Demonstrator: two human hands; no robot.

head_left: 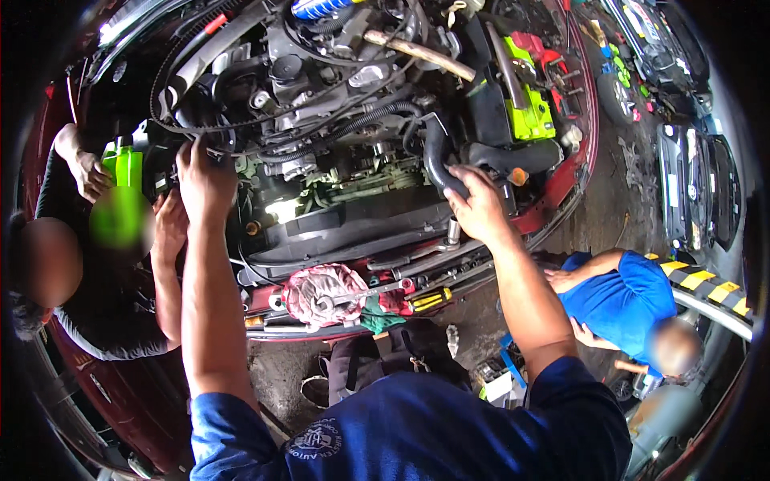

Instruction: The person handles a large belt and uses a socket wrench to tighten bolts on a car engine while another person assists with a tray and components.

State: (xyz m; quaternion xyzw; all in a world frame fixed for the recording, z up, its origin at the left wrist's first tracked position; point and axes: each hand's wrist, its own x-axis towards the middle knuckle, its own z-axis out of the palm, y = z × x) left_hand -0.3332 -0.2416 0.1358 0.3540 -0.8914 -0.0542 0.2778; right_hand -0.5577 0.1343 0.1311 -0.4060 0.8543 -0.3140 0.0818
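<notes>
Both my arms reach over an open engine bay. My right hand (pixel 480 204) grips the lower end of a curved black radiator hose (pixel 435 154), thumb on one side and fingers on the other. The hose bends up toward the engine (pixel 313 96). On the left side of the bay, my left hand (pixel 207 180) is closed around something dark beside the engine; the hand itself hides most of it. A long black belt (pixel 155 92) loops just above that hand. Between my hands runs the black radiator top (pixel 345 228).
At left, a co-worker in dark clothes has both hands near a bright green bottle (pixel 124 167). A person in blue (pixel 618 293) crouches at right. A rag (pixel 325 293), a wrench (pixel 365 297) and a yellow-handled screwdriver (pixel 431 300) lie on the front edge. A wooden handle (pixel 421 54) crosses the engine.
</notes>
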